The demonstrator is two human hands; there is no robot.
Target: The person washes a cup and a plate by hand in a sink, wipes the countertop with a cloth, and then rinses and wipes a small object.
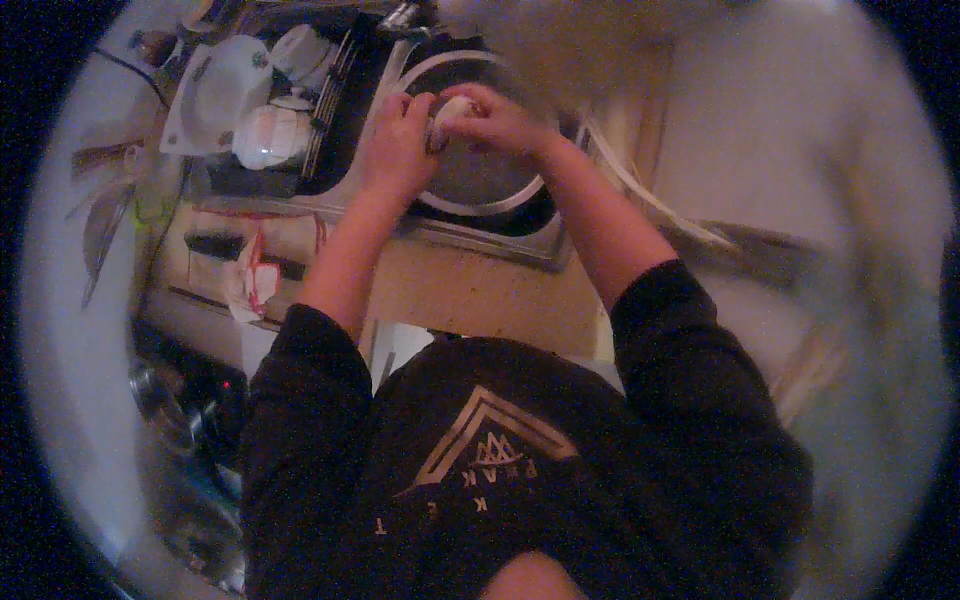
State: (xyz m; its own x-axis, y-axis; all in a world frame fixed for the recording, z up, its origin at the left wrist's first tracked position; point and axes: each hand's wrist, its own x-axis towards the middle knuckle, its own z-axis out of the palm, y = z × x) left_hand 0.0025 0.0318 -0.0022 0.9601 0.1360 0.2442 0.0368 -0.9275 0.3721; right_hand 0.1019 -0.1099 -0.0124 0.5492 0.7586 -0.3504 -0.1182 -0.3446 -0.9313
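Both hands are raised close together over a round basin or pan with a pale rim (pixel 495 208), set in the sink area. A small whitish object (pixel 454 116) is between them; blur and dim light hide what it is. My right hand (pixel 499 118) has its fingers closed around this object. My left hand (pixel 400 142) is beside it with bent fingers, touching the object's left side or something darker there; its exact grip cannot be made out.
Left of the sink (pixel 469 244), a white dish (pixel 217 94), a rounded white vessel (pixel 271 136) and other crockery stand by a dark rack (pixel 334 97). A red-and-white packet (pixel 259 281) lies on the near left counter. The faucet (pixel 405 19) is at the far side.
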